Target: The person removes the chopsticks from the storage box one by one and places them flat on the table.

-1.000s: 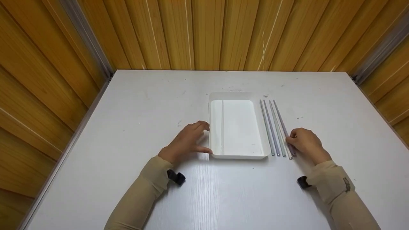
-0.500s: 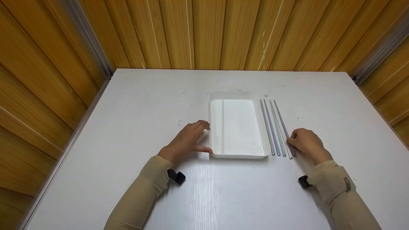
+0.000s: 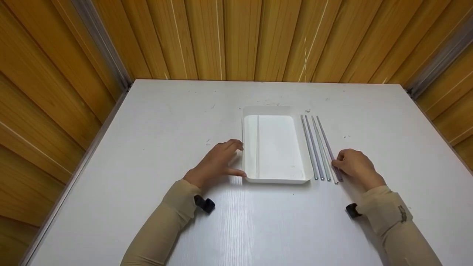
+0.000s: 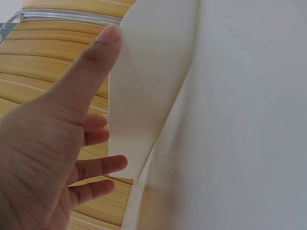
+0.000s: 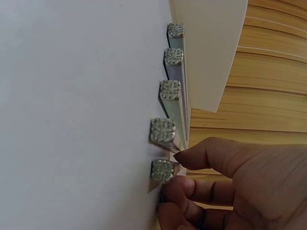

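Observation:
A white rectangular tray point(image 3: 277, 181) with a lengthwise divider rests on the table. At its left side is my left hand point(image 3: 217, 160), fingers and thumb spread, fingertips right at the wall. In the left wrist view the thumb point(image 4: 98, 57) overlaps the tray wall point(image 4: 148, 76). Several square-ended metal chopsticks point(image 3: 312, 147), greenish, purple and pale pink, lie side by side along the tray's right. My right hand point(image 3: 354, 166) pinches the outermost purple chopstick point(image 5: 162, 170) near its thick end, thumb on one side and curled fingers on the other. A pale pink chopstick point(image 5: 163, 130) lies right beside the thumb tip.
The white table point(image 3: 147, 122) bears small dark marks behind the tray. Wood-patterned panels point(image 3: 240, 40) stand along its back and sides, with metal posts point(image 3: 103, 44) at the corners. Both wrists carry a small black camera point(image 3: 204, 204).

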Demonstrator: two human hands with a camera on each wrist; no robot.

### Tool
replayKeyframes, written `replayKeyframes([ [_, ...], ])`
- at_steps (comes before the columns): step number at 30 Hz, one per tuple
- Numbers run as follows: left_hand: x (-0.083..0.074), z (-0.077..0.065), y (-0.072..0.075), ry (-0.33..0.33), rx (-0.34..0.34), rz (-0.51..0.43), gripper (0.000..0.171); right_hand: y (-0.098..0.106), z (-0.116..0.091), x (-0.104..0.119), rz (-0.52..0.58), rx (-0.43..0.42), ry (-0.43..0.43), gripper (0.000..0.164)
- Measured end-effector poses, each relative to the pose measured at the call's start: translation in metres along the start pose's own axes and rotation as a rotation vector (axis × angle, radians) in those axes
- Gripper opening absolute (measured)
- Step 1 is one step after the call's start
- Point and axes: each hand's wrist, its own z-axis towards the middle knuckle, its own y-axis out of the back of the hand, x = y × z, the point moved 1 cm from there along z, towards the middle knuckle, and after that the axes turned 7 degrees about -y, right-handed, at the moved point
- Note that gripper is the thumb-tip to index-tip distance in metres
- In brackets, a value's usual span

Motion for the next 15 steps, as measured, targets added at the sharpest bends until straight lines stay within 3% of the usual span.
replayKeyframes([
  [15, -0.0037, -0.0004, 0.0018, 0.050, 0.031, 0.015, 0.076, 0.0073, -0.0054, 0.0035, 0.010, -0.031, -0.020, 0.030],
])
